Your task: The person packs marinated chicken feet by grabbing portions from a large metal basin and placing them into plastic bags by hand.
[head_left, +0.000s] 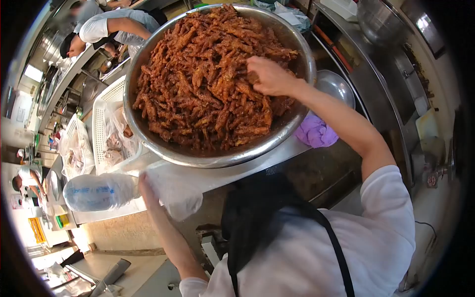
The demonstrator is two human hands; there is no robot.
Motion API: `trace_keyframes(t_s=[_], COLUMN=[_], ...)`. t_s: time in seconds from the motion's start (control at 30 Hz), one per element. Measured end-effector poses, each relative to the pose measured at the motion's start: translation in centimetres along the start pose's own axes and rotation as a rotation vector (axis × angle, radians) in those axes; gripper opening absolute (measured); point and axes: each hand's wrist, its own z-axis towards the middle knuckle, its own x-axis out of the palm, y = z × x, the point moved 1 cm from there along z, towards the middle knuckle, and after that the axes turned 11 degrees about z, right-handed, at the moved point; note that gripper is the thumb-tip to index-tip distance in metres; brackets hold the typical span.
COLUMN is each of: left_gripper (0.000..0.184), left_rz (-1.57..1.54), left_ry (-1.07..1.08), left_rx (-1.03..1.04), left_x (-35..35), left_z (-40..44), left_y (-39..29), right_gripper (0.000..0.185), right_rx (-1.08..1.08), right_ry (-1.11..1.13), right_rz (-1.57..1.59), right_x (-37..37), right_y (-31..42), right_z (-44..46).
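A large round metal basin [237, 159] is heaped with reddish-brown sauced pieces that look like chicken feet [198, 84]. Over the right part of the heap is my right hand [269, 76], its fingers curled down onto the pieces; what they hold is hidden. My left hand [144, 183] is below the basin's left side, blurred, beside a clear plastic bag [178, 190] that it seems to grip. Just left of that hand lies a rounded, filled plastic bag with blue print [96, 192].
White plastic baskets [100, 116] with bagged items stand left of the basin. A purple cloth [316, 131] and a metal lid or bowl [336, 85] lie at its right. Other people [118, 24] work at the upper left and far left. A metal counter runs along the right.
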Motion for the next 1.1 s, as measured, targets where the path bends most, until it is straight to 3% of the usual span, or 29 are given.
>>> trace_keyframes(t_s=[0.03,0.1,0.17,0.2,0.23,0.3,0.33,0.4,0.43,0.47,0.57,0.6,0.7,0.8,0.9,0.93,1.03,1.07,1.1], left_gripper=[0.035,0.051,0.063,0.068,0.074,0.084,0.088,0.090,0.084,0.078,0.048,0.029,0.017,0.015,0.017,0.018,0.022,0.023,0.024], left_rz=[0.137,0.461,0.606,0.744,0.883,1.060,1.096,1.133,1.222,1.313,1.202,1.165,1.033,1.004,1.024,1.019,1.009,1.005,1.004], left_ry=[-0.145,-0.324,-0.467,-0.539,-0.606,-0.665,-0.661,-0.425,-0.477,-0.532,-0.597,-0.661,-0.651,-0.625,-0.682,-0.682,-0.660,-0.632,-0.603], left_rx=[0.051,0.146,0.131,0.220,0.316,0.502,0.585,0.835,0.796,0.748,0.701,0.834,0.893,0.688,0.627,0.623,0.567,0.512,0.448], left_x=[-0.6,3.7,4.1,3.4,3.0,3.5,5.1,9.5,12.3,13.6,9.6,8.5,6.2,5.7,5.6,5.5,5.9,5.8,5.6], left_z=[4.0,3.8,4.8,4.7,4.7,2.2,-1.7,-7.2,-9.3,-10.5,-7.4,-6.9,-7.0,-8.5,-10.0,-10.6,-11.0,-11.1,-11.2], left_y=[2.4,-0.1,-0.1,0.5,0.9,0.1,-0.8,-0.1,0.3,0.5,3.4,3.5,3.2,1.2,-0.4,-0.5,-1.8,-2.4,-2.6], right_gripper=[0.032,0.034,0.037,0.039,0.043,0.049,0.049,0.045,0.043,0.045,0.050,0.053,0.053,0.053,0.052,0.051,0.049,0.042,0.036], right_rx=[0.057,0.095,0.150,0.149,0.441,0.622,0.615,0.153,-0.082,-0.094,0.022,0.045,0.134,0.220,0.244,0.130,0.343,0.278,0.512], right_ry=[0.074,0.101,0.003,-0.123,-0.013,-0.120,-0.161,-0.307,-0.371,-0.209,0.026,-0.008,0.074,0.187,0.143,0.106,0.209,0.073,0.094], right_rz=[-0.086,-0.116,-0.054,-0.089,0.107,0.150,0.121,0.032,-0.008,-0.005,-0.108,-0.159,-0.059,-0.147,-0.036,-0.137,-0.110,-0.125,-0.079], right_x=[1.3,2.2,1.6,1.9,0.2,-2.8,-3.3,-1.7,-0.9,-0.4,2.3,2.9,2.5,1.3,1.3,1.5,0.3,0.7,-0.3], right_y=[0.1,0.1,-0.9,-2.5,-1.9,0.8,1.8,1.7,1.8,2.1,1.0,0.4,-0.3,0.0,-0.5,-0.7,0.7,-0.5,0.4], right_z=[0.3,-0.1,-0.6,-1.0,-0.5,-0.2,0.3,1.1,1.5,2.0,3.2,3.2,3.8,4.3,3.5,3.1,3.3,3.0,3.7])
